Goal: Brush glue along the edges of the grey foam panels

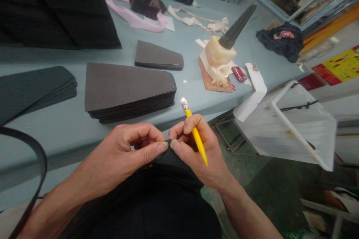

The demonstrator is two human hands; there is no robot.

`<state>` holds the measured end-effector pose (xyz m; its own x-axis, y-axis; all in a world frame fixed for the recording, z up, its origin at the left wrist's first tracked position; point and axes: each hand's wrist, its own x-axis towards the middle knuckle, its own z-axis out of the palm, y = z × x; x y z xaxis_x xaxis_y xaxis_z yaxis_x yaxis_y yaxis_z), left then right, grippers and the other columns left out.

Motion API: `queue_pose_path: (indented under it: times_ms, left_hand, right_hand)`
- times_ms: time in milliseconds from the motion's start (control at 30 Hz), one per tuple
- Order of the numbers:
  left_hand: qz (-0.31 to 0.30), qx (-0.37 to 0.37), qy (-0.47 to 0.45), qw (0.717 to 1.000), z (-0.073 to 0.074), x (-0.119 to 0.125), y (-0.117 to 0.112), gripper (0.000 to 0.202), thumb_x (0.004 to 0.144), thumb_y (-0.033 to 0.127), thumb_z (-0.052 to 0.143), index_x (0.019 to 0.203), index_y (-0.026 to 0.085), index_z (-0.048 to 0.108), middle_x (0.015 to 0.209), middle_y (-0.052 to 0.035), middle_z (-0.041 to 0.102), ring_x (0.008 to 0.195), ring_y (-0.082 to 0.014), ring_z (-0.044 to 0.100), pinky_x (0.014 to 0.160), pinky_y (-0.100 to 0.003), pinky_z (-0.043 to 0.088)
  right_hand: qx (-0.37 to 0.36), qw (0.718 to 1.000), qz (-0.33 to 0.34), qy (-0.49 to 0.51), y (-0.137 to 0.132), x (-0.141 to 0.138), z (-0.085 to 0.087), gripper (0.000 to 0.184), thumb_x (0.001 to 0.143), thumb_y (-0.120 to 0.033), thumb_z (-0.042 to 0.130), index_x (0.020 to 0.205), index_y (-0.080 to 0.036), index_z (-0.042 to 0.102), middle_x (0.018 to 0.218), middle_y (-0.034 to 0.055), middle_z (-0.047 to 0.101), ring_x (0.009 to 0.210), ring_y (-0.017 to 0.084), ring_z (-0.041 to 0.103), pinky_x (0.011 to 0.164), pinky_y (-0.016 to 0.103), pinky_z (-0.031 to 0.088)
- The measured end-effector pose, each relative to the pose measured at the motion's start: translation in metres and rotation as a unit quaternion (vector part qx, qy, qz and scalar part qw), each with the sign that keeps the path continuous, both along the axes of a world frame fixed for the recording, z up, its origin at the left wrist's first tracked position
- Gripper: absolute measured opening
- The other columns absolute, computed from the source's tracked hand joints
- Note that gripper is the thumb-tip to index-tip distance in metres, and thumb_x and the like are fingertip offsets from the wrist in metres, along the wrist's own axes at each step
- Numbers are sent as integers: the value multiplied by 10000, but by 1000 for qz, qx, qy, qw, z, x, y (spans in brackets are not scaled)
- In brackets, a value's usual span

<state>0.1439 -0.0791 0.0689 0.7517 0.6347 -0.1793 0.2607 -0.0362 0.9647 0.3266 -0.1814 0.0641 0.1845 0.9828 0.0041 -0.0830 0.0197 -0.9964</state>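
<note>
My left hand (137, 153) is closed, thumb and forefinger pinching the edge of a black cloth (175, 160) above my lap. Right beside it, my right hand (198, 149) pinches the same edge, so the two thumb tips almost meet. A yellow pen-like stick (199, 143) with a silvery, whitish upper end also sits in my right hand, held by the forefinger with its pointed end down. The rest of the cloth merges with dark material on my lap. Just beyond my hands lies a thick stack of dark tapered panels (129, 86).
On the blue-grey table (193, 93) are a smaller panel stack (158, 55), dark panels (36, 86) at left and a tall black pile (56, 7). A dark cone (238, 26) tops a cream block (218, 54) at right. A black strap (36, 145) loops at left.
</note>
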Motion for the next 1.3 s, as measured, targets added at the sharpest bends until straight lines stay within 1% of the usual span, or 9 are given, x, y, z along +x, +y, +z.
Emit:
queue_pose_path:
  times_ms: [167, 333, 400, 533, 667, 833, 1033, 1200, 1300]
  left_hand:
    - [14, 26, 2, 1000, 2, 6, -3, 297, 928, 459, 707, 772, 223, 796, 653, 3, 691, 577, -133, 584, 523, -199, 450]
    - [122, 198, 15, 973, 6, 2, -15, 214, 887, 395, 750, 735, 245, 754, 640, 45, 689, 562, -104, 603, 548, -185, 448]
    - [135, 216, 23, 967, 6, 1, -22, 242, 895, 370, 719, 685, 249, 726, 579, 64, 652, 496, -87, 559, 502, -185, 409]
    - [88, 121, 30, 988, 4, 1, -32, 303, 936, 388, 657, 678, 248, 729, 568, 51, 653, 495, -105, 573, 492, -197, 420]
    - [70, 37, 46, 996, -2, 3, -33, 324, 962, 444, 639, 754, 230, 765, 657, 5, 711, 571, -141, 611, 540, -225, 467]
    - [61, 16, 61, 996, -10, 2, -29, 318, 960, 441, 650, 761, 218, 761, 671, -10, 707, 601, -151, 606, 559, -240, 455]
    - [58, 20, 51, 997, -12, 1, -28, 291, 944, 400, 643, 746, 215, 749, 605, 12, 644, 557, -128, 542, 529, -223, 416]
    - [34, 13, 50, 998, -16, -1, -27, 290, 960, 401, 644, 763, 209, 738, 614, 17, 635, 567, -124, 539, 534, -217, 411]
    - [7, -5, 59, 998, -19, -7, -24, 307, 996, 443, 652, 851, 206, 781, 679, 2, 699, 602, -133, 577, 557, -221, 430]
  right_hand:
    - [29, 999, -27, -24, -6, 0, -9, 328, 931, -163, 785, 971, -271, 478, 919, -57, 697, 639, 51, 542, 626, 177, 509]
    - [146, 972, -83, -164, -8, -2, -24, 318, 959, -73, 719, 1010, -282, 485, 962, -41, 697, 759, 73, 652, 732, 206, 556]
    - [183, 958, -97, -196, -8, -3, -29, 342, 954, -45, 705, 1025, -290, 478, 965, -38, 697, 815, 91, 693, 770, 226, 580]
    - [220, 940, -110, -237, -8, -4, -35, 359, 952, -25, 702, 1045, -301, 492, 961, -27, 723, 835, 124, 733, 762, 254, 613]
    - [236, 937, -66, -250, -11, -3, -39, 327, 970, -66, 744, 1042, -309, 538, 969, -13, 770, 859, 151, 781, 767, 279, 645]
    - [221, 943, -44, -245, -14, -2, -43, 301, 979, -72, 756, 999, -300, 561, 984, -5, 819, 892, 147, 820, 773, 261, 648]
    - [197, 947, -9, -254, -15, -1, -43, 315, 978, -80, 745, 824, -264, 541, 978, 30, 844, 890, 157, 832, 775, 258, 653]
    - [210, 938, 1, -276, -15, 1, -41, 290, 969, -66, 732, 827, -260, 570, 956, 27, 850, 845, 146, 827, 744, 239, 648]
    - [213, 931, 20, -296, -16, 3, -41, 264, 980, -87, 734, 834, -263, 602, 984, 38, 859, 844, 154, 828, 752, 258, 668]
